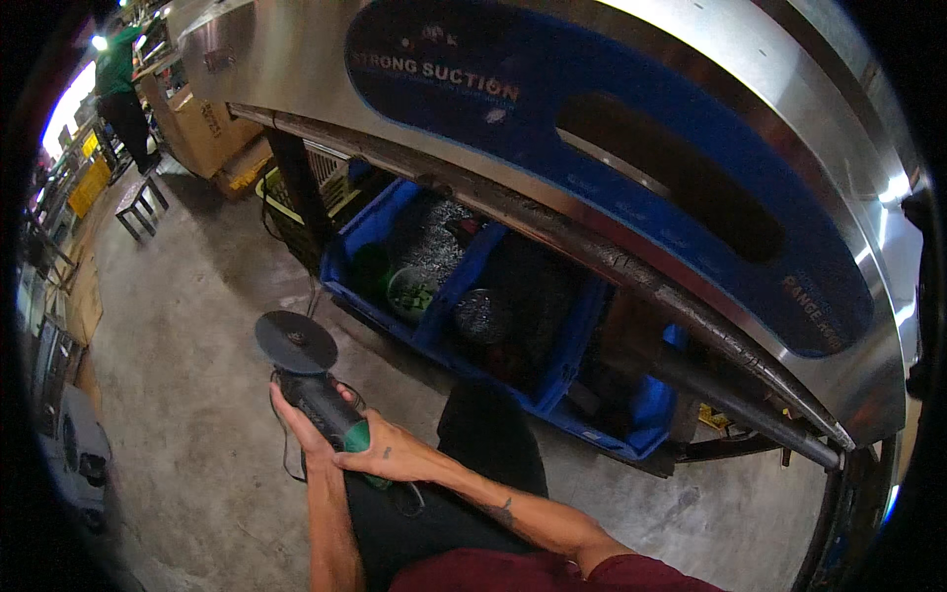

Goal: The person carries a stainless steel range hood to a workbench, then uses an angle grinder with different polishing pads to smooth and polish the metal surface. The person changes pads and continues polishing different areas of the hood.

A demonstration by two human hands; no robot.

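Observation:
An angle grinder (318, 405) with a black and green body is held over my lap, its round dark disc (308, 347) facing up at the far end. My left hand (299, 426) cradles the body from the left and below, fingers curled around it close to the disc. Around the green rear part closes my right hand (389, 452), its thumb pointing left across the tool. A thin dark cord (412, 505) loops by the rear end. The tool's underside is hidden by my hands.
Ahead and right, a large stainless steel hood panel (296, 61) with blue film rests above a dark metal rail (552, 229). Below are blue bins (434, 347) of small parts. Cardboard boxes (202, 128), a small stool (143, 205) and a person in green (120, 74) are farther left.

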